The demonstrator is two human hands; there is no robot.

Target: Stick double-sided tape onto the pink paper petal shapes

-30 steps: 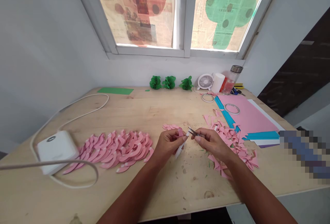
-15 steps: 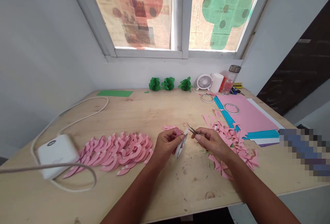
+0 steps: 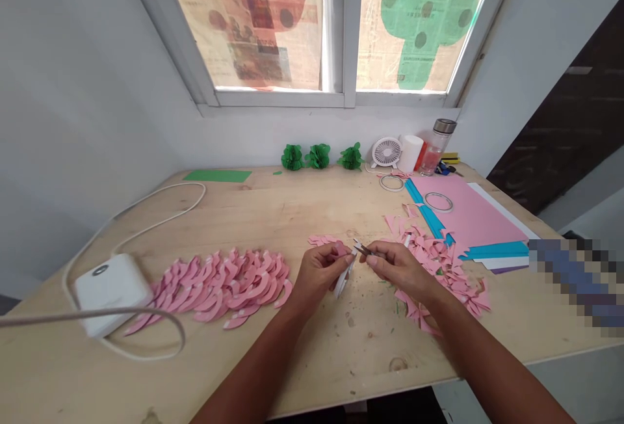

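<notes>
My left hand [image 3: 318, 273] is closed on a roll of white tape [image 3: 342, 283], which hangs edge-on below the fingertips. A small pink paper piece [image 3: 340, 250] shows between the same fingers. Small scissors [image 3: 362, 248] are gripped in my right hand [image 3: 398, 268], with their blades across the tape's loose end by my left fingertips. To the left lies a spread of curved pink paper pieces [image 3: 244, 284], several with pale strips at their ends. Pink paper scraps [image 3: 451, 274] lie scattered beside and beyond my right hand.
A white box-shaped device [image 3: 112, 294] with a looping cable stands at left. Green paper ornaments [image 3: 319, 157], a small fan [image 3: 387, 151] and a glass bottle [image 3: 433, 151] line the wall. Pink sheets [image 3: 472, 209] and another tape roll [image 3: 439, 201] are at right.
My right hand has moved slightly left, bringing the scissors from beside the tape's end onto it. The tape roll has turned more edge-on. The view has shifted slightly.
</notes>
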